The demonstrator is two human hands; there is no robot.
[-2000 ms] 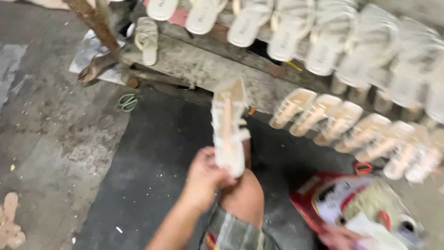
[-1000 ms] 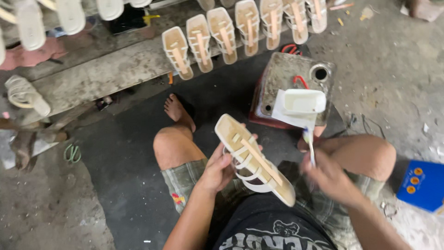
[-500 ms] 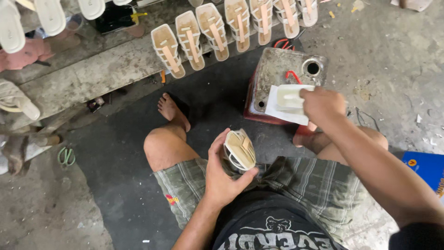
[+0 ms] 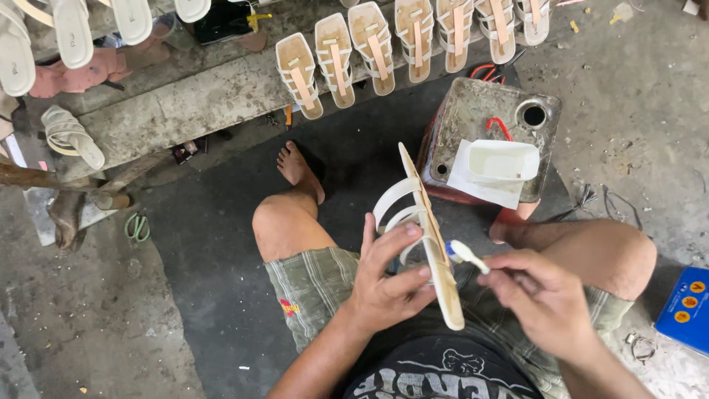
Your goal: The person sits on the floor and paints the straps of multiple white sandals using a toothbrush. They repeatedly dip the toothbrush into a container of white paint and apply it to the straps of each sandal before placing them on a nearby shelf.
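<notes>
Your left hand (image 4: 384,284) holds a cream sandal (image 4: 428,236) on its edge over your lap, fingers wrapped tight around its straps. Your right hand (image 4: 543,299), just right of the sandal, pinches a small brush (image 4: 465,253) whose white tip touches the sole. Beyond the sandal stands a dirty metal can (image 4: 473,122) with a white tub (image 4: 502,161) on top. Farther beyond, a row of sandals (image 4: 413,37) lies on a ledge.

Rough grey concrete floor (image 4: 88,318) with a darker mat-like patch (image 4: 214,222) in the middle, lit by flat daylight. A low concrete ledge (image 4: 185,103) runs along the top edge, sandals (image 4: 369,52) lined up in a row on it, more pale soles (image 4: 74,29) at the top left corner. A rusty metal can (image 4: 473,125) stands on the floor below the ledge; blue box (image 4: 683,310) at the right edge.
</notes>
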